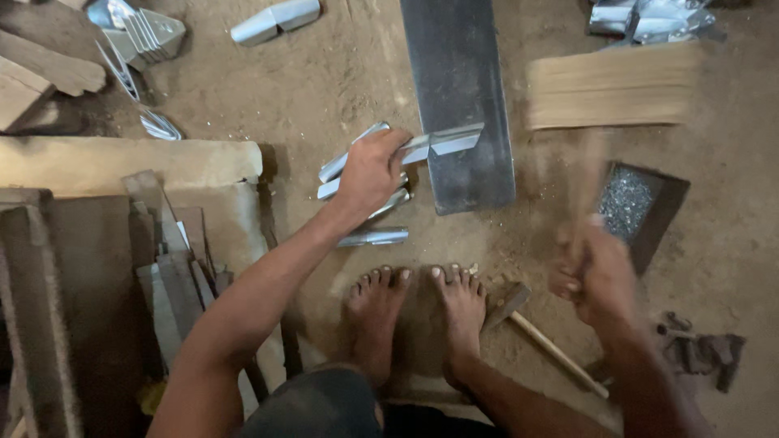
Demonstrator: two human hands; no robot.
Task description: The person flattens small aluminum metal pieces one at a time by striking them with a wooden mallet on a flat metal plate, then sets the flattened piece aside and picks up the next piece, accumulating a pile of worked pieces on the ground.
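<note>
A: Centre frame, the left hand (369,170) is pinching a folded metal strip (442,144) flat on the dark steel bar (458,97).

B: Right of it, the right hand (592,272) is fisting a blurred wooden mallet (613,85). Hammering step, seemingly; the next blow needs the strip steady.

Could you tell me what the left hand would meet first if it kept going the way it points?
Probably the dark metal bar: the left hand already rests the folded metal piece on it.
</note>
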